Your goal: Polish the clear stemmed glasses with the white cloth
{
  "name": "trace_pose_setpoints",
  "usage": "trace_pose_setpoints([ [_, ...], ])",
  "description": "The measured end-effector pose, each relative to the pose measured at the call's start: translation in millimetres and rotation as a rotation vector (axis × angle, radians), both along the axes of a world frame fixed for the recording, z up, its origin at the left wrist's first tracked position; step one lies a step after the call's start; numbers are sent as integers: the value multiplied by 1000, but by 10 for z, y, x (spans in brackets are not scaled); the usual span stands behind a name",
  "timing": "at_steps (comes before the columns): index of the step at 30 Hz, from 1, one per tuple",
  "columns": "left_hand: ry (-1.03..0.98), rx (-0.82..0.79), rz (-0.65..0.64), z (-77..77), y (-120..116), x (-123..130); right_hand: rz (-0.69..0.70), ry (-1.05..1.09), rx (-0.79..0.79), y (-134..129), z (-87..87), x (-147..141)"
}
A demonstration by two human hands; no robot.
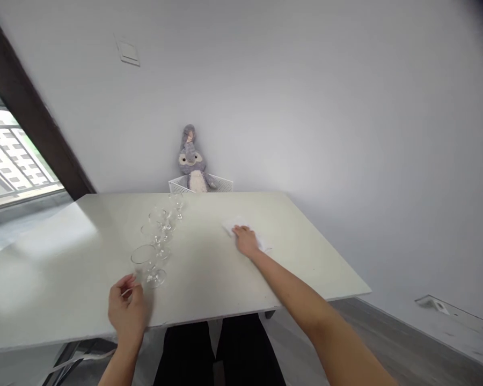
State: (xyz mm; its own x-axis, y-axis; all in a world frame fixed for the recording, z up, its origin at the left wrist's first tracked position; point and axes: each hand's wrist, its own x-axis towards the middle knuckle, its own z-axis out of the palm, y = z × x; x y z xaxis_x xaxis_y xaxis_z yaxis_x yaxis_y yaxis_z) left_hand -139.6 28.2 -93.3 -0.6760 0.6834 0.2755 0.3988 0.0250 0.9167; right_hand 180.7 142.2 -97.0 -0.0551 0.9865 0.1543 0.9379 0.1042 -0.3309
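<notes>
Several clear stemmed glasses stand upright in a slanting row on the left part of the white table (209, 284). The front glass (144, 256) is nearest to my left hand (126, 305). That hand is by the glass's bowl, fingers half curled, with a gap between thumb and forefinger; I cannot tell whether a fingertip touches the glass. Farther back, the last glass (178, 202) stands near the table's rear edge. With the arm stretched forward, my right hand (246, 239) presses down on a thin white cloth (230, 224), its fingers bent over it. Part of the cloth is hidden under the hand.
Behind the table's far edge, a grey plush toy (193, 161) sits in a white perforated basket (223, 184) against the wall. A light switch (129, 52) is on the wall. At the left is a dark-framed window (16, 150). My legs (217, 354) are below the front edge.
</notes>
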Motion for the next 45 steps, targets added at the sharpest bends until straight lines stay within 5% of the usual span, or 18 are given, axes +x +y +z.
trace_pose_setpoints([
  [4,-25,44,-7,6,9,-5,350,-35,-47,-351,11,-731],
  [7,-51,49,-26,12,13,-15,576,-20,-78,-779,30,-895],
  [11,-70,82,-36,4,-8,-35,708,67,-91,-1339,80,-613],
  [17,-366,180,-98,1,-247,80,524,131,-18,-1744,9,389],
  [22,-1024,35,-321,126,-337,257,208,-84,103,-1564,-144,1236],
  [25,-1335,12,-405,245,-212,287,75,-187,141,-1302,-164,1444],
  [29,-1558,141,-459,369,7,279,62,-191,191,-907,-131,1238],
  [34,-1689,184,-445,432,119,240,128,-70,214,-623,-111,572],
  [38,-1674,142,-437,475,71,258,124,276,164,-586,-95,154],
  [45,-1508,-46,-769,548,238,814,-32,1520,89,-459,66,156],
])
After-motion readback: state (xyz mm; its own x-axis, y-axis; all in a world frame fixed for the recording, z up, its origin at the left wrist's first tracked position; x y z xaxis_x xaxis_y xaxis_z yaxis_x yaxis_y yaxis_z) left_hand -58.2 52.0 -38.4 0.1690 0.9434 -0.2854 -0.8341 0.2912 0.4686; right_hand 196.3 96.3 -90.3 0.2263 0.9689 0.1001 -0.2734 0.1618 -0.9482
